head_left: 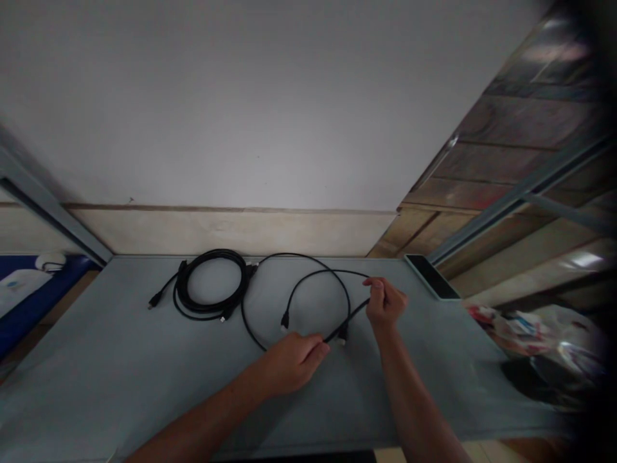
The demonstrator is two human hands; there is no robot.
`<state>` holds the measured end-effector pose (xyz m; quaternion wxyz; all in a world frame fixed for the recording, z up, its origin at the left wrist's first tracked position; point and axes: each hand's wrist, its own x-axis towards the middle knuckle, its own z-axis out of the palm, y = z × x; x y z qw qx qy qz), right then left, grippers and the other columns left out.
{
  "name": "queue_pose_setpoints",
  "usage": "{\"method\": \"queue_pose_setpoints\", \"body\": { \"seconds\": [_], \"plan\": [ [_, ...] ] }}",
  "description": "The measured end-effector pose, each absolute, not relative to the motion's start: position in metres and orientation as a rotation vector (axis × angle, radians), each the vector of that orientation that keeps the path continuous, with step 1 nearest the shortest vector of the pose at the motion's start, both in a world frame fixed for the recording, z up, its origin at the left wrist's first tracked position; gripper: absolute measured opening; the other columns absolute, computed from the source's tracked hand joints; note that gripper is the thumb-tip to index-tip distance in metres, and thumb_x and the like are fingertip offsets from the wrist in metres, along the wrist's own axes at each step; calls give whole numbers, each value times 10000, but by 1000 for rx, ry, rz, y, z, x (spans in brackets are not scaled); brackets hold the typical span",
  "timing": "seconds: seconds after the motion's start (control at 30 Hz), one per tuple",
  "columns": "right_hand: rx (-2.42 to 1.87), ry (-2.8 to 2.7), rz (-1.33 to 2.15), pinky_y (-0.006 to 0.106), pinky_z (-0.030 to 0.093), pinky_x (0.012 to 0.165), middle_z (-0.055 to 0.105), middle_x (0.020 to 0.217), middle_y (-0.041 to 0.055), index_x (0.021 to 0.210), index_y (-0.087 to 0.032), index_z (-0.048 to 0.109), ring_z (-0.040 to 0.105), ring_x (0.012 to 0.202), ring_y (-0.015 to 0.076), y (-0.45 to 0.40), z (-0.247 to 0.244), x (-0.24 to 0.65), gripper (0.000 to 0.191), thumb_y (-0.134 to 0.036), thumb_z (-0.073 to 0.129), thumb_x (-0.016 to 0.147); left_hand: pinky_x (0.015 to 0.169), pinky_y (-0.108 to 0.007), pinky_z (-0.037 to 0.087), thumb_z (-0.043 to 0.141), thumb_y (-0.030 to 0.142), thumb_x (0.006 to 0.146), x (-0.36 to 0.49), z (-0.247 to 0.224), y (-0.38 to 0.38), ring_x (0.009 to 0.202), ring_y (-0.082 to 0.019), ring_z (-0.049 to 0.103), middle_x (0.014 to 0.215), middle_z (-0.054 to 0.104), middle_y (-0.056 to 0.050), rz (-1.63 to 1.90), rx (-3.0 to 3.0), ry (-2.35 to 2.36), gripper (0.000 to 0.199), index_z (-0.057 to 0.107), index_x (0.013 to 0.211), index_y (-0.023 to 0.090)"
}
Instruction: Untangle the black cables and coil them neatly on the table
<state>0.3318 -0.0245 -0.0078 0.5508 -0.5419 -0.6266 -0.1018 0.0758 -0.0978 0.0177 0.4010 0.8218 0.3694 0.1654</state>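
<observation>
"Cable (pixel 357 312) in both hands?"
"Yes, black, held over the desk (pixel 96 373). The left hand (pixel 295 361) has its fingers closed round it, and the right hand (pixel 385 302) grips it in its fingers too, a short stretch running between them"
"What's around it?"
"Loose black loops (pixel 349 296) on the desk, with a plug (pixel 285 319) near the left hand. Left of those lies a coiled cord (pixel 180 292), and a dark flat device (pixel 431 276) sits by the far right corner"
</observation>
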Motion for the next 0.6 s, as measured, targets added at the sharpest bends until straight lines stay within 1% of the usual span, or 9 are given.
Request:
{"method": "queue_pose_setpoints", "body": {
  "seconds": [0.07, 0.17, 0.33, 0.4, 0.47, 0.6],
  "plan": [
    [-1284, -1498, -183, 259, 322, 468, 477, 497, -9, 738, -160, 671, 459, 427, 123, -23, -10, 335, 366, -324, 425, 954, 614, -272, 364, 288, 425, 1029, 74, 20, -94, 658, -171, 606, 718, 655, -34, 407, 2165, 915, 462, 649, 876, 180],
    [-1257, -1477, -68, 264, 303, 456, 438, 481, -21, 742, -158, 681, 421, 411, 122, -17, -16, 342, 398, -371, 420, 954, 585, -285, 341, 324, 371, 1022, 70, 28, -95, 609, -165, 597, 658, 649, -30, 392, 2356, 822, 442, 644, 782, 183],
    [-1191, -1215, 107, 271, 253, 449, 405, 463, -22, 688, -160, 667, 370, 425, 123, -1, -24, 359, 474, -452, 397, 945, 499, -283, 319, 398, 344, 981, 72, 35, -119, 493, -147, 565, 565, 637, -26, 335, 2602, 514, 389, 622, 702, 191],
    [-1178, -1081, 165, 273, 236, 448, 387, 451, -26, 639, -172, 641, 337, 426, 122, 5, -25, 363, 483, -483, 403, 922, 465, -279, 306, 426, 372, 957, 77, 29, -130, 471, -149, 569, 531, 624, -26, 352, 2664, 396, 393, 599, 656, 189],
    [-1204, -1016, 205, 276, 237, 455, 382, 453, -26, 611, -180, 625, 334, 438, 122, 8, -26, 364, 490, -516, 419, 902, 447, -275, 292, 453, 394, 930, 79, 23, -134, 462, -148, 572, 507, 609, -21, 375, 2692, 317, 400, 569, 607, 187],
    [-1289, -992, 267, 280, 245, 476, 397, 471, -23, 618, -180, 640, 357, 468, 126, 10, -27, 367, 494, -576, 475, 863, 474, -279, 290, 459, 326, 917, 74, 18, -119, 491, -133, 576, 537, 620, -16, 381, 2646, 367, 382, 534, 572, 182]
  ]
}}
